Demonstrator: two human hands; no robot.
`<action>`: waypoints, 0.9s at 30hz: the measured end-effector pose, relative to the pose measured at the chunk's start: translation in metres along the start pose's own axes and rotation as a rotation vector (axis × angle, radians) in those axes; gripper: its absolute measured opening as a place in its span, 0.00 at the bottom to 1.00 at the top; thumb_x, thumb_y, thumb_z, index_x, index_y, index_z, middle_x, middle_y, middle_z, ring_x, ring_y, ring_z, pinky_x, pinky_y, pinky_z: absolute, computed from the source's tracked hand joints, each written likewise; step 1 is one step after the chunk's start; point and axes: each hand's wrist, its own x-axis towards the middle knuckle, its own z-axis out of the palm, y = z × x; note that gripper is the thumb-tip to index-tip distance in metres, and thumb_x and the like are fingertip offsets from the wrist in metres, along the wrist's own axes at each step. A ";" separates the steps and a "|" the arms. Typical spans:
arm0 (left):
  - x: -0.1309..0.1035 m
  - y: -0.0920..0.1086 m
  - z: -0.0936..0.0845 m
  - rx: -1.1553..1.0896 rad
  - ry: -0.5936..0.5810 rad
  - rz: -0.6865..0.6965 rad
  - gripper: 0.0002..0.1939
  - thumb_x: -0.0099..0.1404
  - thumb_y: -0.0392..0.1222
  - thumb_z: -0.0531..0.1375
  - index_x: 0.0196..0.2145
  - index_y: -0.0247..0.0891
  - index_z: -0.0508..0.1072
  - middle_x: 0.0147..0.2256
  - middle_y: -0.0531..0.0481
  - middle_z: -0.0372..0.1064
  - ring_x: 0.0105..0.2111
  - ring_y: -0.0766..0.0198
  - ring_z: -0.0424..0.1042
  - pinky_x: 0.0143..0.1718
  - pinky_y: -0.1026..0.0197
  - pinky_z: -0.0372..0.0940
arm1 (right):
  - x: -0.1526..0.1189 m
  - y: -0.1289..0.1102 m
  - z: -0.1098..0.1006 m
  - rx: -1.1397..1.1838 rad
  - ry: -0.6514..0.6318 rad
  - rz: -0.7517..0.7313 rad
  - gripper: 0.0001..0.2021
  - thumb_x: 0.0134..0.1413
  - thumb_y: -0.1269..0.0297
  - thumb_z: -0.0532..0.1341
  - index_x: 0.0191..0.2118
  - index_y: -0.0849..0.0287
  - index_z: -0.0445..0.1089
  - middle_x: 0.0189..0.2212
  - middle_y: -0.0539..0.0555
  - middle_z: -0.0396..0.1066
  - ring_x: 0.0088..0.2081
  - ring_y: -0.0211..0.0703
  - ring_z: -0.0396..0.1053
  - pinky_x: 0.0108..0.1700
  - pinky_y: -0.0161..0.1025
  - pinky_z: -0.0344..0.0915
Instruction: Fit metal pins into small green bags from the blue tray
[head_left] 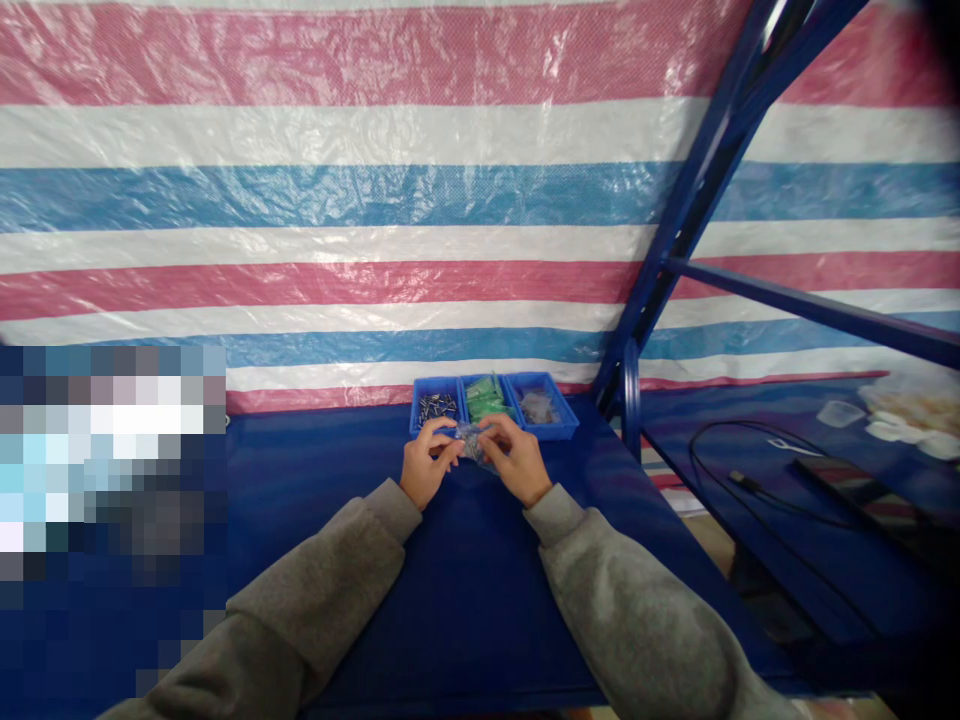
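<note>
Between my two hands is a small clear plastic bag [471, 443] with small shiny pieces in it. My left hand [427, 465] pinches its left side, and my right hand [517, 460] pinches its right side. Just behind the hands stand three blue bins side by side. The left bin [414, 412] holds dark and silvery screw-like parts, the middle bin [463, 384] green packets, and the right bin [568, 420] clear bags. My fingers partly cover the front of the bins.
The bins stand on a blue table [480, 600] before a striped plastic sheet [375, 200]. A blue metal frame [652, 270] rises at the right. Beyond it, a second table holds a black cable [750, 485] and plastic bags [919, 400]. The left side is pixelated.
</note>
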 end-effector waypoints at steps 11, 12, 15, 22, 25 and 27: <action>0.000 0.004 -0.006 0.067 -0.055 0.135 0.14 0.64 0.42 0.55 0.44 0.33 0.72 0.33 0.45 0.73 0.24 0.67 0.70 0.29 0.64 0.68 | 0.002 0.009 -0.001 -0.044 0.002 -0.034 0.14 0.47 0.75 0.56 0.39 0.57 0.73 0.32 0.51 0.74 0.29 0.39 0.72 0.35 0.36 0.68; 0.000 0.005 -0.006 0.082 -0.050 0.149 0.13 0.63 0.42 0.55 0.43 0.34 0.72 0.35 0.44 0.73 0.25 0.67 0.71 0.29 0.64 0.68 | 0.002 0.009 -0.001 -0.041 0.004 -0.027 0.13 0.47 0.74 0.57 0.39 0.57 0.73 0.32 0.51 0.74 0.28 0.39 0.71 0.34 0.36 0.68; 0.002 0.007 -0.005 0.148 -0.029 0.200 0.10 0.62 0.41 0.57 0.39 0.36 0.74 0.35 0.45 0.72 0.29 0.65 0.71 0.31 0.63 0.68 | 0.002 0.008 0.000 -0.042 0.012 -0.028 0.07 0.48 0.71 0.60 0.34 0.58 0.73 0.29 0.51 0.73 0.25 0.38 0.70 0.31 0.35 0.67; 0.004 0.009 -0.003 0.215 0.037 0.225 0.09 0.61 0.43 0.58 0.30 0.35 0.74 0.33 0.47 0.69 0.31 0.65 0.69 0.31 0.65 0.67 | 0.002 0.000 -0.002 -0.134 0.032 -0.095 0.06 0.52 0.64 0.60 0.29 0.59 0.71 0.31 0.54 0.69 0.31 0.41 0.68 0.28 0.34 0.64; 0.002 0.005 -0.002 0.164 0.016 0.143 0.10 0.63 0.44 0.56 0.33 0.35 0.72 0.34 0.47 0.70 0.28 0.67 0.70 0.28 0.66 0.68 | 0.002 -0.001 -0.002 -0.126 0.019 -0.079 0.09 0.54 0.62 0.58 0.27 0.58 0.70 0.30 0.54 0.70 0.31 0.41 0.69 0.29 0.34 0.65; 0.001 0.002 -0.001 0.100 -0.001 0.080 0.10 0.63 0.45 0.56 0.35 0.35 0.70 0.31 0.49 0.70 0.25 0.68 0.70 0.25 0.66 0.67 | 0.001 -0.001 -0.001 -0.084 -0.020 -0.035 0.08 0.54 0.61 0.57 0.29 0.58 0.70 0.25 0.52 0.70 0.26 0.40 0.69 0.29 0.35 0.65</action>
